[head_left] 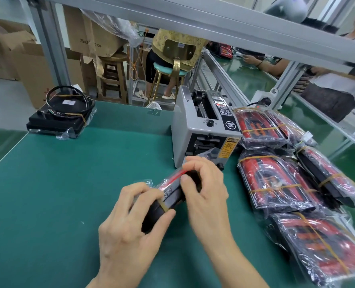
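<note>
Bagged unit [172, 193] | over counter [68, 183] centre, tape dispenser [203, 125] at 12 o'clock | left hand [130, 221] grips near end, right hand [205, 190] pinches bag's far end | step: likely folding bag shut | next: steady hold, tape strip needed

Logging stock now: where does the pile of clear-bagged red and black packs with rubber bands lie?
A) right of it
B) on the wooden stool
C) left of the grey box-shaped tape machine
A: the pile of clear-bagged red and black packs lies on the green table mat right of the grey box-shaped tape machine; the left hand and right hand hold one more bagged pack.
</note>
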### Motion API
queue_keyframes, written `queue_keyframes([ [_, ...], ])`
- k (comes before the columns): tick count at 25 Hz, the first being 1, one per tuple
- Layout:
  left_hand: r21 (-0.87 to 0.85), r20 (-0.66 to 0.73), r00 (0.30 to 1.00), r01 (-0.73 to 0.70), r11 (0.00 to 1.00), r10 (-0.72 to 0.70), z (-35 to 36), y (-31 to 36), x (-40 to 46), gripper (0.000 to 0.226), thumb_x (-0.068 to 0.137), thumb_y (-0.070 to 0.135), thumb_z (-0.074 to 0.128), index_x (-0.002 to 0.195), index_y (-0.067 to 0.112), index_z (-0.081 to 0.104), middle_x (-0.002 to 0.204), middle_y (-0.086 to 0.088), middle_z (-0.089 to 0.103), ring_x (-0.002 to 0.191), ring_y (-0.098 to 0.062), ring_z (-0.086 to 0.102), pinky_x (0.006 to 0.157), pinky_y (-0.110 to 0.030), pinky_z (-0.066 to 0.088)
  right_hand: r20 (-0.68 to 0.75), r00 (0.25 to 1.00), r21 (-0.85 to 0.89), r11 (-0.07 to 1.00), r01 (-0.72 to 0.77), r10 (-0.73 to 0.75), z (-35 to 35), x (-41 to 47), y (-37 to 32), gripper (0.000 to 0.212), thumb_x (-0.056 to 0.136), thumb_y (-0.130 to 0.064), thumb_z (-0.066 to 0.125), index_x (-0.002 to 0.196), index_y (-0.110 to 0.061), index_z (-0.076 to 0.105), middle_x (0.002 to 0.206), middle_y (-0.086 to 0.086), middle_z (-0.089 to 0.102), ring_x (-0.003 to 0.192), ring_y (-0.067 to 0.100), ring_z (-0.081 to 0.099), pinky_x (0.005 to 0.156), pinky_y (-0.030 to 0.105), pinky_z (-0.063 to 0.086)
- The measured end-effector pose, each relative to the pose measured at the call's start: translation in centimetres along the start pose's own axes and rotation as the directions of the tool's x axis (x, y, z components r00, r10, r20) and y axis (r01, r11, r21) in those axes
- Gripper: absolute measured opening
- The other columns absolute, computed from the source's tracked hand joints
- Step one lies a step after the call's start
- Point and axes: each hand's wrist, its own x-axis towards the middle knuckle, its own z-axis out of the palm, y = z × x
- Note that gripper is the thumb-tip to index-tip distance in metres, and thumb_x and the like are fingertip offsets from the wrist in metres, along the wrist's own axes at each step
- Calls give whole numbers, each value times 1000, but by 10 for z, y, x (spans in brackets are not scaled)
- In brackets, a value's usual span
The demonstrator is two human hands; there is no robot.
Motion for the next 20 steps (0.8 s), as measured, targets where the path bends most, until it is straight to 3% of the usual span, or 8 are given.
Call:
queue_keyframes([
  [2, 30, 41, 999, -32, 999, 31, -1, 0, -1, 29, 80, 41, 61, 108, 34, 60, 105, 8, 51, 77, -11, 60, 61, -26, 49, 2, 1000, -30, 1000, 6, -6, 0, 0, 0, 19, 82, -29, 67, 96, -36, 56, 112, -31, 53, 122, -8, 36, 113, 47, 20],
  [4, 34, 46, 997, -64, 997, 62, -4, -7, 2, 27, 82, 38, 60, 108, 32, 64, 106, 6, 52, 79, -9, 59, 66, -25, 51, 36, 999, -107, 993, 45, -41, -6, 2, 4, 32, 73, -48, 66, 102, -41, 54, 121, -32, 46, 127, -10, 32, 114, 48, 13],
  [7, -56, 35, 998, -40, 998, 42, -24, -26, 13, 25, 83, 36, 60, 102, 24, 72, 105, 0, 56, 90, 0, 57, 85, -10, 43, 24, 999, 20, 999, -34, 34, -31, 16, 26, 44, 76, -50, 65, 117, -47, 49, 140, -25, 38, 134, -10, 29, 118, 41, 19],
  [9, -83, 92, 995, -31, 996, 39, -38, -38, 16, 26, 84, 40, 59, 104, 25, 67, 106, 0, 56, 95, 0, 57, 88, -10, 40, 251, 953, 148, 966, -212, 171, -44, 22, 40, 58, 80, -43, 73, 131, -43, 45, 143, -24, 41, 135, -9, 32, 117, 31, 25],
  [12, -91, 235, 972, 9, 996, 13, -53, -38, 26, 32, 84, 57, 55, 98, 31, 68, 107, 6, 57, 98, -9, 58, 90, -26, 43, 485, 865, 320, 895, -310, 126, -38, 19, 56, 43, 80, -24, 73, 119, -35, 59, 123, -21, 64, 119, -8, 53, 98, 15, 44],
  [15, 244, 262, 956, -201, 949, 135, -50, -20, 45, 38, 74, 54, 58, 92, 25, 72, 110, -1, 62, 112, -30, 55, 103, -51, 32, 461, 885, 416, 866, -277, 62, -34, 23, 59, 31, 80, -16, 72, 107, -28, 66, 111, -19, 70, 108, -4, 61, 82, 8, 46],
  [17, 213, 394, 897, -300, 930, 200, -36, 2, 60, 44, 75, 54, 55, 103, 24, 71, 118, -1, 61, 116, -26, 53, 106, -39, 25, 465, 884, 442, 852, -279, 48, -35, 28, 57, 31, 79, -21, 70, 110, -19, 67, 110, -11, 72, 106, 1, 64, 82, 10, 47],
  [20, 98, 618, 777, -229, 969, 121, -10, 26, 70, 51, 79, 58, 49, 124, 35, 59, 128, 16, 52, 110, -6, 51, 94, -21, 35, 400, 914, 403, 883, -240, 66, -36, 37, 52, 25, 87, -33, 67, 102, -14, 72, 102, -7, 73, 97, 2, 65, 82, 12, 47],
])
